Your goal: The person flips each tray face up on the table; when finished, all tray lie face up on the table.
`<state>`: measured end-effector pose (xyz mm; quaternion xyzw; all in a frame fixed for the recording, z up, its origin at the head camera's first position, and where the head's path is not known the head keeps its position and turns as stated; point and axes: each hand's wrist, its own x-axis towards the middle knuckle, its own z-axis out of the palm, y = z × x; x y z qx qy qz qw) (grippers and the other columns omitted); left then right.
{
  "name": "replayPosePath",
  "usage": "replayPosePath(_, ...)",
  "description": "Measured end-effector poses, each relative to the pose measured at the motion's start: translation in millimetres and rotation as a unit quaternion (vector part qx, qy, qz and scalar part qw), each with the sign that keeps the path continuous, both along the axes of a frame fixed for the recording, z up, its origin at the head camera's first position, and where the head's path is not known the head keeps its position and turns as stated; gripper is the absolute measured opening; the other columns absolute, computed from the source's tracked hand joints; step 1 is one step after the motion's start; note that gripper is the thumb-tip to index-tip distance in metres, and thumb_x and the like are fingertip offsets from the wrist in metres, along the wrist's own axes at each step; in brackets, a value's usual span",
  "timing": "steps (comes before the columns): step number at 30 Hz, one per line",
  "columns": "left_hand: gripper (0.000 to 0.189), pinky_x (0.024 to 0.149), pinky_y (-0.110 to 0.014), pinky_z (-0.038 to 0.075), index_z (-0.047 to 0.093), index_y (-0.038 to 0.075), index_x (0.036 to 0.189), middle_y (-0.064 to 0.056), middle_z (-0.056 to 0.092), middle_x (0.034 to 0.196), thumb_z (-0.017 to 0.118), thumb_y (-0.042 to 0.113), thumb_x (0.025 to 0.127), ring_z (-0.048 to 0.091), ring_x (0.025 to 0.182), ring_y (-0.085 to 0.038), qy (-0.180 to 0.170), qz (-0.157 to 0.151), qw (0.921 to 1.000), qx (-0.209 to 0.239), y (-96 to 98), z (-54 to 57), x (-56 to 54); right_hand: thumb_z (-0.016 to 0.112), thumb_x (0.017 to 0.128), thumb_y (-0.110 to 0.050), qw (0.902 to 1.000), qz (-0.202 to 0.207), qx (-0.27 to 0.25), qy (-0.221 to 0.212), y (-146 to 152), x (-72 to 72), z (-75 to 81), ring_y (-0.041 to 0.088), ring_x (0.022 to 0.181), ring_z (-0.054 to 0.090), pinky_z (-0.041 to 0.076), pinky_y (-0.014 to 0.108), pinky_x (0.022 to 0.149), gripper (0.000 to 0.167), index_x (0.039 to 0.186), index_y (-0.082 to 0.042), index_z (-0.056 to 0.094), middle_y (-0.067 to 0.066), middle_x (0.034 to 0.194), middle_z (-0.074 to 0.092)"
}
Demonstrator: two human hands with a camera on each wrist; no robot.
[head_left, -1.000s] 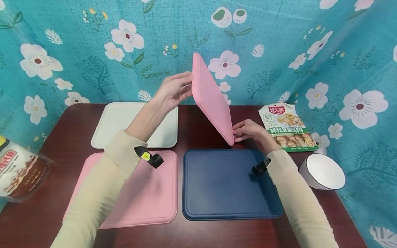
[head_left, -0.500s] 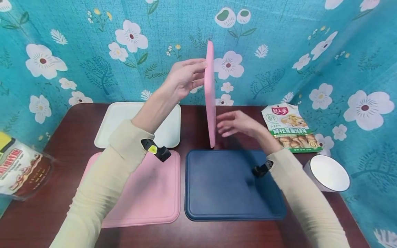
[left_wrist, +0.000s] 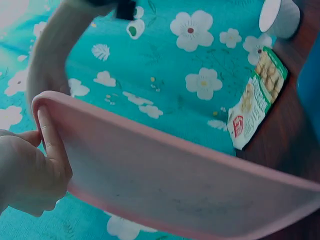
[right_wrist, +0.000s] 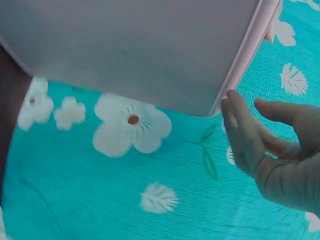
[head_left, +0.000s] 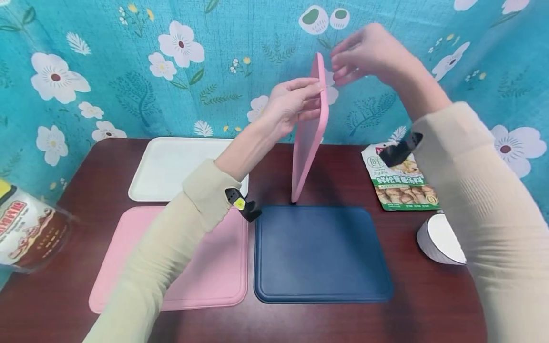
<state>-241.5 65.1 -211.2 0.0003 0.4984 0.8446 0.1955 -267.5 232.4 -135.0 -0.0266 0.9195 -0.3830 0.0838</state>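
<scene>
A pink tray (head_left: 310,143) is held on edge above the back of the table, its lower corner close to the blue tray's far rim. My left hand (head_left: 296,102) grips its upper left edge, fingers on one face; the left wrist view shows a finger along the greyish inner face of the pink tray (left_wrist: 150,160). My right hand (head_left: 364,55) is raised beside the upper corner, fingers loosely extended and holding nothing. In the right wrist view, the fingertips of my right hand (right_wrist: 270,155) come up to the tray's corner; whether they touch it I cannot tell.
On the table lie a white tray (head_left: 171,166), a second pink tray (head_left: 214,271) and a blue tray (head_left: 321,257). A food pouch (head_left: 403,190) and a white cup (head_left: 435,240) are at the right. A brown-and-white container (head_left: 30,233) stands left. A floral curtain (head_left: 128,71) hangs behind.
My right hand has left the tray's lower edge and risen to its upper corner. The tray has swung from a lean to the left into a lean to the right, and my left hand moved right.
</scene>
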Motion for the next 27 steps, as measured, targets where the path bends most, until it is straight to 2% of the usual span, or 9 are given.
replayPosePath(3, 0.018, 0.074, -0.036, 0.058, 0.068, 0.001, 0.105, -0.013, 0.069, 0.089, 0.069, 0.001, 0.087, 0.067, 0.075, -0.021, 0.000, 0.007, 0.9999, 0.015, 9.8, 0.1, 0.7, 0.056, 0.097, -0.030, 0.9924, 0.025, 0.121, 0.004, -8.8, -5.6, 11.9, 0.008, 0.073, 0.070, 0.052, 0.031, 0.088, 0.047, 0.131, 0.003, 0.055, 0.003, 0.090, 0.068)
replayPosePath(5, 0.019, 0.074, -0.036, 0.058, 0.068, 0.000, 0.105, -0.013, 0.069, 0.088, 0.069, -0.001, 0.087, 0.066, 0.075, -0.021, 0.003, 0.010, 0.9997, 0.021, 16.0, 0.4, 0.9, 0.057, 0.096, -0.032, 0.9831, 0.034, 0.180, 0.003, -13.9, -6.7, 15.5, 0.008, 0.069, 0.070, 0.049, 0.035, 0.094, 0.041, 0.118, 0.002, 0.064, 0.001, 0.080, 0.069)
replayPosePath(8, 0.022, 0.073, -0.036, 0.058, 0.067, 0.000, 0.109, -0.012, 0.068, 0.088, 0.069, -0.002, 0.087, 0.066, 0.075, -0.021, 0.006, 0.004, 0.9998, 0.020, 23.7, 1.0, 1.7, 0.058, 0.095, -0.029, 0.9716, 0.033, 0.234, 0.011, -16.7, -5.8, 16.1, 0.011, 0.062, 0.068, 0.048, 0.038, 0.085, 0.031, 0.090, 0.000, 0.069, 0.000, 0.064, 0.066)
replayPosePath(11, 0.026, 0.072, -0.035, 0.058, 0.066, 0.002, 0.113, -0.011, 0.069, 0.093, 0.070, 0.003, 0.087, 0.066, 0.077, -0.021, 0.013, -0.003, 0.9999, 0.006, 24.5, -3.1, 4.4, 0.059, 0.094, -0.025, 0.9686, 0.032, 0.246, 0.012, -16.4, -4.5, 11.2, 0.013, 0.059, 0.066, 0.046, 0.033, 0.072, 0.030, 0.076, -0.001, 0.065, 0.002, 0.060, 0.063)
replayPosePath(14, 0.026, 0.070, -0.034, 0.059, 0.067, 0.007, 0.111, -0.010, 0.070, 0.097, 0.074, 0.015, 0.087, 0.066, 0.073, -0.021, 0.015, 0.005, 0.9997, -0.020, 18.1, -13.1, 6.6, 0.059, 0.094, -0.026, 0.9710, 0.041, 0.235, 0.000, -15.9, -3.4, 5.1, 0.012, 0.063, 0.068, 0.050, 0.034, 0.078, 0.029, 0.086, 0.000, 0.068, 0.002, 0.066, 0.067)
replayPosePath(17, 0.026, 0.067, -0.033, 0.059, 0.068, 0.012, 0.105, -0.008, 0.069, 0.093, 0.076, 0.027, 0.085, 0.062, 0.063, -0.019, 0.004, 0.019, 0.9990, -0.041, 9.0, -23.4, 4.0, 0.058, 0.094, -0.025, 0.9730, 0.051, 0.225, -0.016, -11.2, -3.4, 4.1, 0.013, 0.068, 0.070, 0.049, 0.041, 0.092, 0.031, 0.102, 0.002, 0.069, 0.003, 0.075, 0.071)
replayPosePath(21, 0.027, 0.068, -0.033, 0.058, 0.066, 0.012, 0.109, -0.007, 0.065, 0.089, 0.072, 0.028, 0.089, 0.059, 0.061, -0.018, -0.006, 0.024, 0.9980, -0.059, -5.9, -35.2, -3.0, 0.056, 0.095, -0.023, 0.9718, 0.050, 0.230, -0.011, 3.8, -3.2, 5.5, 0.013, 0.069, 0.070, 0.043, 0.049, 0.099, 0.034, 0.113, 0.003, 0.066, 0.007, 0.086, 0.073)
replayPosePath(24, 0.032, 0.074, -0.035, 0.058, 0.061, 0.010, 0.121, -0.007, 0.063, 0.093, 0.067, 0.024, 0.093, 0.059, 0.068, -0.018, -0.017, 0.016, 0.9961, -0.085, -18.7, -49.3, -5.9, 0.055, 0.095, -0.023, 0.9717, 0.034, 0.234, -0.002, 18.1, -2.3, 1.7, 0.014, 0.067, 0.070, 0.045, 0.050, 0.097, 0.036, 0.118, 0.004, 0.065, 0.013, 0.091, 0.072)
replayPosePath(27, 0.041, 0.081, -0.037, 0.056, 0.054, 0.009, 0.132, -0.008, 0.062, 0.105, 0.064, 0.023, 0.095, 0.061, 0.079, -0.020, -0.040, 0.009, 0.9920, -0.119, -29.8, -71.7, -6.9, 0.056, 0.095, -0.025, 0.9766, 0.018, 0.214, 0.001, 35.0, -0.3, -6.2, 0.015, 0.068, 0.070, 0.051, 0.046, 0.090, 0.043, 0.125, 0.005, 0.060, 0.018, 0.099, 0.071)
